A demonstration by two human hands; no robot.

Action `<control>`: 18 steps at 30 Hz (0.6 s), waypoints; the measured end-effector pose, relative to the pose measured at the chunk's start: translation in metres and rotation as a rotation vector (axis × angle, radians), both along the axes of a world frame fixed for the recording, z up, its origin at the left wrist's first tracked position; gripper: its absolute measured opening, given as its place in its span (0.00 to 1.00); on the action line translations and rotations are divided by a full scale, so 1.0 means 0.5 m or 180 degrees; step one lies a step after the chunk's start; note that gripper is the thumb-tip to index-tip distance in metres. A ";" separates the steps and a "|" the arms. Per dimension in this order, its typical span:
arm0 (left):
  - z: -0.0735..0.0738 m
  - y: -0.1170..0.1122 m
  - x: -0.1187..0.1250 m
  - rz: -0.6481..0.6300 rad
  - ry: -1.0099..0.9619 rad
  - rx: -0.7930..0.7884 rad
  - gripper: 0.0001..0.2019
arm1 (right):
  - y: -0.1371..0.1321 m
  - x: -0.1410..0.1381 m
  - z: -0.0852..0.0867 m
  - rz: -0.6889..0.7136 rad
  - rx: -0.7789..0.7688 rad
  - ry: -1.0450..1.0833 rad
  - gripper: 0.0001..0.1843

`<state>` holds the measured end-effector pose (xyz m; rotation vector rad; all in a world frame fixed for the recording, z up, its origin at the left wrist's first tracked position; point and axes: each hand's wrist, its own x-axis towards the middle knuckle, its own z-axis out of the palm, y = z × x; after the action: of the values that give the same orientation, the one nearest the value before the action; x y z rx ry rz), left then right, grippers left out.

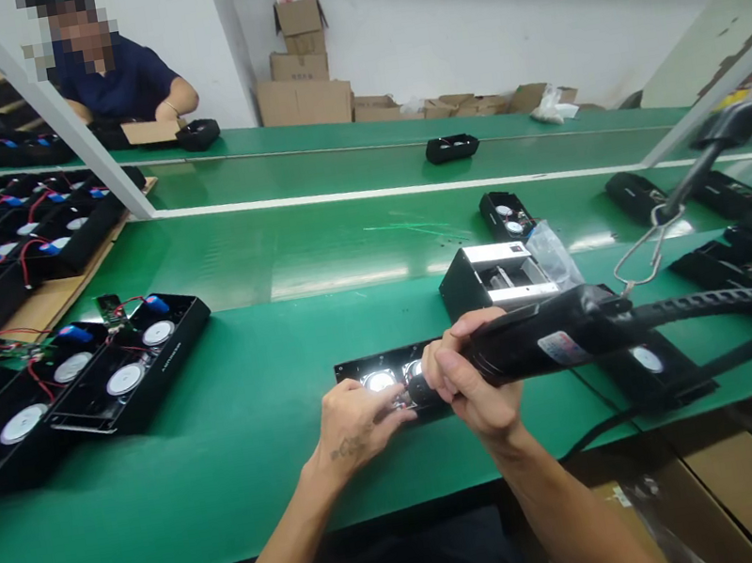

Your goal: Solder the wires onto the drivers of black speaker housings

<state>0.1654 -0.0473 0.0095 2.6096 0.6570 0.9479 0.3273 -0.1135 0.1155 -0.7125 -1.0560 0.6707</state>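
Observation:
A black speaker housing [351, 371] with round silver-white speakers lies on the green bench in front of me. My left hand [359, 422] rests over its near left side, thumb and fingers bent in against it close to the speakers. My right hand [474, 380] is wrapped around the front of a black electric screwdriver [542, 336], held almost level with its tip end pointing left over the housing. The tip itself is hidden by my fingers. A metal hook [649, 248] at the tool's rear links it to a hanging cord.
Wired speaker housings [138, 362] lie to the left, with more packed on a board [64, 293]. A screw dispenser box [462, 282] stands just beyond my right hand. Several housings and the black cable [729, 349] lie right. Across the bench sits a person [130, 82]; cartons [305, 102] are behind.

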 end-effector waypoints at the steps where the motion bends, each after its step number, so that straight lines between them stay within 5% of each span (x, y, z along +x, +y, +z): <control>1: -0.001 0.002 -0.001 0.0002 0.0059 -0.0044 0.19 | -0.001 -0.001 0.000 0.0029 -0.0015 -0.0008 0.12; 5: -0.003 0.010 -0.007 -0.0052 0.0443 -0.0233 0.32 | -0.006 -0.007 -0.001 0.0133 -0.0014 -0.0066 0.12; 11: -0.004 0.011 -0.004 -0.0024 0.0496 -0.0333 0.15 | 0.000 -0.029 -0.016 0.0121 -0.0193 -0.0346 0.11; 18: -0.008 0.009 -0.001 -0.0022 0.0328 -0.0208 0.11 | 0.011 -0.038 -0.027 0.0077 -0.0333 -0.0590 0.12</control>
<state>0.1647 -0.0429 0.0056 2.6150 0.6918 0.7809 0.3082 -0.1080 0.1019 -0.8664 -1.2075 0.6942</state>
